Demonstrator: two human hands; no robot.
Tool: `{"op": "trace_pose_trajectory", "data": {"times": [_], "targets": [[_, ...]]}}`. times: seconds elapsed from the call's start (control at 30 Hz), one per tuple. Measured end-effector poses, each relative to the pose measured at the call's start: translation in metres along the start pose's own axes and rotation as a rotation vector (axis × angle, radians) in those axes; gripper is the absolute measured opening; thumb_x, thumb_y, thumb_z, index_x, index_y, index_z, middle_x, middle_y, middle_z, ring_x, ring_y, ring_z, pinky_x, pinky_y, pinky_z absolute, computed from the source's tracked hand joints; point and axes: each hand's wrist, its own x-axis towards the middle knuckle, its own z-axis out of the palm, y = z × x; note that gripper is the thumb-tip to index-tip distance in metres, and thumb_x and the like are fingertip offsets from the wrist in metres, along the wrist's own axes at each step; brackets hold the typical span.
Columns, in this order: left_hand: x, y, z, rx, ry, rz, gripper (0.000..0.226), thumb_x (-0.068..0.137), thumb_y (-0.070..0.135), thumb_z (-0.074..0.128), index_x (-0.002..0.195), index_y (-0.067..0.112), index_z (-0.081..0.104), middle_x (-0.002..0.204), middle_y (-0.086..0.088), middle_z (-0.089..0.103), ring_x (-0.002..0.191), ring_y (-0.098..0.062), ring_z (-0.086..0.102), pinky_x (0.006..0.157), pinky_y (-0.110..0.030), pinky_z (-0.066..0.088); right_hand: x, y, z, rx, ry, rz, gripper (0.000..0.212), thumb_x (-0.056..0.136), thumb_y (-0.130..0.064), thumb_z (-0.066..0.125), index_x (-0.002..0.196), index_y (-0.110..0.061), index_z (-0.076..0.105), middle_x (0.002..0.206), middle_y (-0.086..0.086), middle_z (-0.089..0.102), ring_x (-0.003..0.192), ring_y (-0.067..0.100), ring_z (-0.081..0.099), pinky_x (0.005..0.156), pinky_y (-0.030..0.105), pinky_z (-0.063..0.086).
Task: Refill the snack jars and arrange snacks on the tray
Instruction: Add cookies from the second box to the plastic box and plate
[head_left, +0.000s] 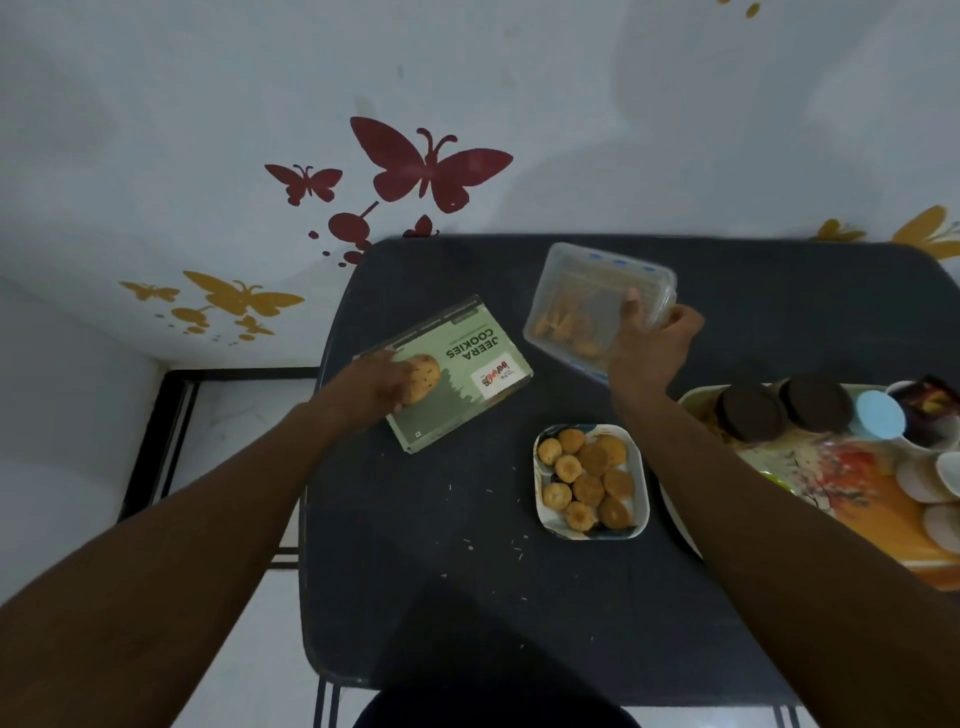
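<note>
A clear plastic container (587, 306) with a few biscuits inside is tilted above the far middle of the dark table (467, 597), gripped by the right hand (652, 345): the thumb lies along its near face and the other fingers curl round its right edge, where its lid with blue clips sits. To its left a green box (462, 371) printed "JEERA COOKIES" lies flat on the table, turned at an angle. The left hand (382, 384) rests on the near left corner of that box, fingers bent over its edge and top; whether they actually grip it cannot be told, since a printed biscuit picture sits just beside the fingertips. Nearer the person, between the two forearms, a small rounded-square plate (643, 499) holds about a dozen round golden cookies (589, 480), packed touching each other. At the right edge of the table a patterned tray (857, 483) carries two jars with dark brown lids (750, 413), a pale blue lid (880, 415) beside them, and several small white cups (930, 480) along its right side. Crumbs (470, 543) are scattered on the table in front of the plate. Behind the table the pale wall (208, 130) bears red and yellow butterfly stickers (426, 161).
</note>
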Motion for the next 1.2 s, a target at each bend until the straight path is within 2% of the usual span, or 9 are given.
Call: {"op": "trace_pose_trajectory", "data": {"times": [0.13, 0.27, 0.37, 0.47, 0.57, 0.73, 0.8, 1.0, 1.2], "targets": [[-0.003, -0.010, 0.006, 0.033, 0.086, 0.010, 0.050, 0.099, 0.025, 0.067, 0.147, 0.027, 0.054, 0.172, -0.007, 0.012, 0.158, -0.035, 0.007, 0.125, -0.053, 0.018, -0.002, 0.009, 0.003, -0.066, -0.047, 0.014, 0.048, 0.090, -0.052, 0.067, 0.114, -0.022, 0.039, 0.112, 0.000, 0.058, 0.095, 0.017, 0.065, 0.078, 0.037, 0.060], [-0.001, -0.013, 0.023, -0.302, 0.279, -0.339, 0.081, 0.097, 0.037, 0.069, 0.162, 0.025, 0.023, 0.166, -0.018, 0.021, 0.150, -0.040, 0.029, 0.118, -0.057, 0.035, -0.005, 0.023, 0.002, -0.219, -0.264, 0.095, 0.048, 0.092, -0.060, 0.061, 0.114, -0.021, 0.043, 0.102, -0.004, 0.057, 0.092, 0.018, 0.063, 0.081, 0.044, 0.060], [-0.002, -0.009, 0.039, -0.739, 0.323, -0.551, 0.060, 0.100, 0.036, 0.062, 0.151, 0.015, 0.039, 0.145, -0.017, 0.054, 0.129, -0.037, 0.055, 0.108, -0.055, 0.048, -0.011, 0.032, -0.001, -0.261, -0.419, 0.174, 0.052, 0.091, -0.062, 0.061, 0.116, -0.017, 0.053, 0.109, 0.004, 0.062, 0.098, 0.022, 0.065, 0.080, 0.044, 0.060], [-0.008, 0.000, 0.053, -0.941, 0.410, -0.611, 0.043, 0.101, 0.044, 0.056, 0.133, 0.015, 0.057, 0.125, -0.011, 0.065, 0.111, -0.030, 0.063, 0.099, -0.051, 0.053, -0.015, 0.032, -0.003, -0.312, -0.471, 0.211, 0.059, 0.089, -0.065, 0.062, 0.116, -0.012, 0.061, 0.110, 0.007, 0.066, 0.098, 0.025, 0.066, 0.076, 0.040, 0.059], [-0.009, 0.002, 0.051, -1.086, 0.465, -0.608, 0.045, 0.102, 0.045, 0.059, 0.131, 0.011, 0.060, 0.122, -0.010, 0.065, 0.108, -0.028, 0.063, 0.092, -0.045, 0.055, -0.013, 0.030, -0.007, -0.295, -0.492, 0.303, 0.058, 0.090, -0.063, 0.063, 0.112, -0.009, 0.063, 0.111, 0.011, 0.066, 0.098, 0.028, 0.066, 0.082, 0.045, 0.059], [-0.006, 0.012, 0.033, -1.121, 0.467, -0.554, 0.039, 0.098, 0.042, 0.066, 0.122, 0.010, 0.067, 0.105, -0.002, 0.066, 0.089, -0.016, 0.062, 0.073, -0.030, 0.049, -0.028, 0.018, -0.009, -0.143, -0.634, 0.464, 0.049, 0.093, -0.056, 0.064, 0.111, -0.011, 0.064, 0.105, 0.010, 0.070, 0.091, 0.026, 0.069, 0.066, 0.037, 0.058], [-0.004, 0.022, 0.030, -1.222, 0.399, -0.523, 0.038, 0.093, 0.041, 0.073, 0.119, 0.014, 0.069, 0.110, -0.002, 0.068, 0.096, -0.019, 0.065, 0.082, -0.037, 0.056, -0.039, 0.014, -0.003, -0.158, -0.656, 0.413, 0.045, 0.094, -0.058, 0.060, 0.107, -0.016, 0.064, 0.104, 0.007, 0.072, 0.087, 0.022, 0.069, 0.060, 0.032, 0.054], [0.001, 0.052, 0.017, -1.313, 0.322, -0.367, 0.044, 0.090, 0.037, 0.079, 0.124, 0.013, 0.068, 0.116, -0.007, 0.073, 0.103, -0.023, 0.070, 0.091, -0.046, 0.060, -0.056, 0.005, -0.008, -0.181, -0.708, 0.321, 0.077, 0.084, -0.075, 0.059, 0.132, -0.014, 0.050, 0.119, 0.006, 0.067, 0.100, 0.025, 0.071, 0.088, 0.045, 0.060], [0.001, 0.083, -0.011, -1.287, 0.280, -0.227, 0.052, 0.089, 0.053, 0.074, 0.131, 0.026, 0.060, 0.115, 0.001, 0.071, 0.096, -0.018, 0.073, 0.065, -0.031, 0.059, -0.055, -0.003, -0.036, 0.026, -0.637, 0.309, 0.056, 0.089, -0.046, 0.074, 0.130, -0.013, 0.059, 0.114, 0.011, 0.074, 0.094, 0.027, 0.075, 0.085, 0.047, 0.062]]}}
